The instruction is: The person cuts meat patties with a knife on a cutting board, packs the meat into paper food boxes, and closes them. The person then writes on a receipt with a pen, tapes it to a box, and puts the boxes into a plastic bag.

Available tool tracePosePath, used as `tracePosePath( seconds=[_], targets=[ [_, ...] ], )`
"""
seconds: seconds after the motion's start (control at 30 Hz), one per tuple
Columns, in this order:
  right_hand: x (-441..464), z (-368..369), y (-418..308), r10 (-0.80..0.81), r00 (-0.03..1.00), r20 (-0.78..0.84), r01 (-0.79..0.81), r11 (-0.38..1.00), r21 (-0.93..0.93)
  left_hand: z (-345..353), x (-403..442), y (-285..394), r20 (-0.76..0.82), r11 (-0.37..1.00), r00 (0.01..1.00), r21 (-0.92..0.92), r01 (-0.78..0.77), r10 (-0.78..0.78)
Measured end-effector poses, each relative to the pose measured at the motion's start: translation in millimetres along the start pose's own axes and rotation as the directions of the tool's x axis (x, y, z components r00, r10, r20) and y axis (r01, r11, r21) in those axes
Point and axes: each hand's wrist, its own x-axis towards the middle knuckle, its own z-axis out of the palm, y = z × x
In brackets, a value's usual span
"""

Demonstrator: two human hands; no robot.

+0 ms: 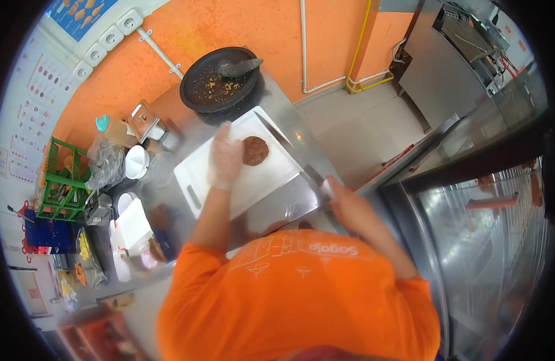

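Note:
A round brown patty (255, 150) lies on a white cutting board (253, 188) on the steel counter. Just left of the patty is my left hand (226, 157), in a clear glove, its fingers stretched out and slightly blurred, holding nothing. Beyond the board's right edge, my right hand (337, 195) is wrapped round the handle of a knife (312, 174). The knife's blade points up and left, along the edge of the board.
A dark stone mortar (199, 90) with a pestle (241, 68) stands behind the board. To the left are a metal container (146, 123), white bowls (137, 162), a plastic bag (105, 163) and a green crate (61, 180). A glass case (482, 240) is at the right.

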Motion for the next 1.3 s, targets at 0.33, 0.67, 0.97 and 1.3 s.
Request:
tracePosePath(
  seconds=[0.33, 0.67, 0.97, 1.3],
  targets=[
    [53, 5, -56, -0.096, 0.965, 0.242, 0.131, 0.983, -0.133, 9, 35, -54, 0.155, 0.815, 0.931, 0.451, -0.364, 0.33],
    [66, 34, -49, 0.004, 0.94, 0.341, 0.054, 0.985, -0.162, 32, 32, -81, 0.307, 0.926, 0.941, 0.297, -0.233, 0.138],
    [65, -19, -77, -0.002, 0.972, 0.236, 0.053, 0.976, -0.211, 4, 72, -39, 0.151, 0.829, 0.932, 0.426, -0.361, 0.329],
    [79, -8, -55, 0.049, 0.937, 0.345, 0.008, 0.987, -0.16, 52, 51, -78, 0.318, 0.903, 0.927, 0.307, -0.3, 0.2]
  ],
)
